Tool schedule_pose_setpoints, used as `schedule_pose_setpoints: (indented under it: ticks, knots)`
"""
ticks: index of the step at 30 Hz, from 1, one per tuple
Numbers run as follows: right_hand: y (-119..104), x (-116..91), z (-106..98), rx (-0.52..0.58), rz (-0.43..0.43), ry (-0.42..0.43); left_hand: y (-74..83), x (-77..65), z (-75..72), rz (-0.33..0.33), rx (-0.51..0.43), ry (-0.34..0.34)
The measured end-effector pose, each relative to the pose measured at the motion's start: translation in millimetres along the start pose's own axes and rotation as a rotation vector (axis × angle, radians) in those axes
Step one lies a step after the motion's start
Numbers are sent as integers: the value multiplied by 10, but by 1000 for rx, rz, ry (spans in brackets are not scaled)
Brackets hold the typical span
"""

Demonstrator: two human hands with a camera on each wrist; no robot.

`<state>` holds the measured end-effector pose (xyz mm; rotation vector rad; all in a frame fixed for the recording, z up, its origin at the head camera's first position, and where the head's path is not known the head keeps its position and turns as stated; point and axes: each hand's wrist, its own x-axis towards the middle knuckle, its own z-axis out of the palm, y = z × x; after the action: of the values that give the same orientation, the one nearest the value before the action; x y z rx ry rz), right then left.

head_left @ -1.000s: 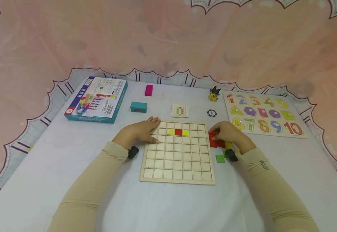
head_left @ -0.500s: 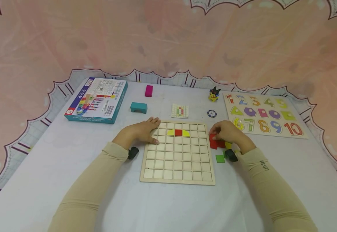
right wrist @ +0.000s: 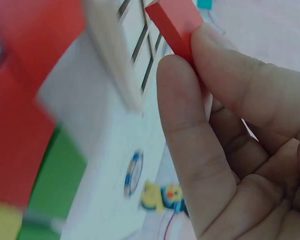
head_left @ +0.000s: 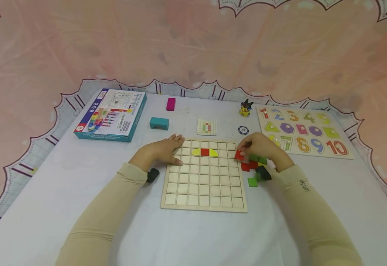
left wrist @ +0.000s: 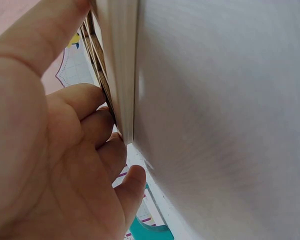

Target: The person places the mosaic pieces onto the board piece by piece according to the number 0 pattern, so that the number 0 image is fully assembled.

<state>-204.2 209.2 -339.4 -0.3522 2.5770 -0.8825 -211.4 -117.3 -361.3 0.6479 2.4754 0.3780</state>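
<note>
A wooden grid board [head_left: 202,190] lies in the middle of the table. In one of its upper rows a red square tile [head_left: 204,152] sits between two yellow curved tiles [head_left: 214,152]. My left hand [head_left: 165,149] rests on the board's upper left edge with fingers spread; the left wrist view shows its fingertips at the board's rim [left wrist: 122,75]. My right hand [head_left: 256,146] pinches a red square tile [right wrist: 177,25] between thumb and finger, held at the board's right edge. Below that hand lie loose red tiles [head_left: 245,167], green tiles [head_left: 253,182] and a partly hidden yellow one.
Behind the board lies a small pattern card [head_left: 206,127]. A teal arch block [head_left: 159,123], a magenta block [head_left: 171,104] and a boxed toy set [head_left: 111,114] are farther left. A poker chip [head_left: 243,130], a small figurine [head_left: 245,108] and a number puzzle board [head_left: 306,133] stand right.
My right hand has lifted a red tile from the loose pile and moved slightly up and left to the board's edge, uncovering green tiles. My left hand stays in place.
</note>
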Motion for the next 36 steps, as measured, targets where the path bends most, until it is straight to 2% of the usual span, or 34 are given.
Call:
schedule_pose_setpoints:
  ticks: [4, 13, 22, 36]
  knots:
    - [-130, 72, 91, 0, -40, -15, -1, -16, -4, 7, 5, 3]
    - [-365, 236, 266, -3, -49, -50, -4, -13, -8, 12, 6, 0]
    - [-449, 384, 420, -29, -141, -103, 0, -22, -24, 17, 7, 3]
    - [-485, 375, 510, -99, -120, -127, -6, -7, -9, 14, 5, 1]
